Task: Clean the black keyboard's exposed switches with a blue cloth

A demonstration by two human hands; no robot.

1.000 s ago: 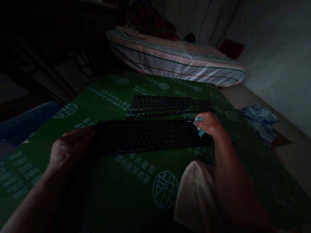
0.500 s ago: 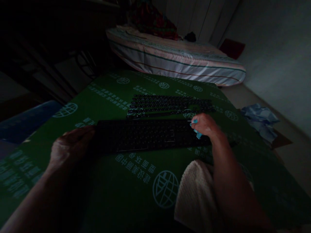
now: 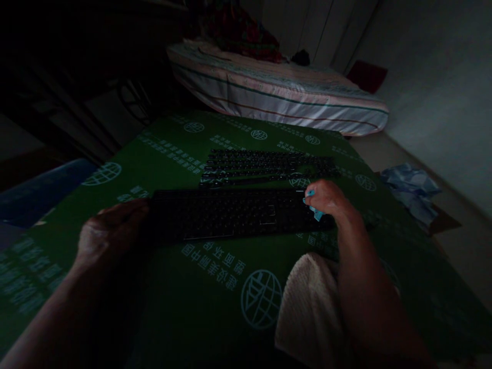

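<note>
1. A dim room: a green printed cloth covers the work surface, with a striped mattress on the floor beyond its far edge.
2. The right hand is curled shut round one small light-blue tool, pressed at the right end of the nearer keyboard.
3. The left hand rests against the left end of the same keyboard, fingers bent along its edge; whether it truly grips is too dark to tell.
4. Two black keyboards: the nearer keyboard lies mid-cloth between the hands; the far keyboard lies just behind it, towards the cloth's far edge.
5. One pale towel lies at the near edge under the right forearm.
6. One crumpled blue-white bundle sits on the floor off the right edge.
</note>
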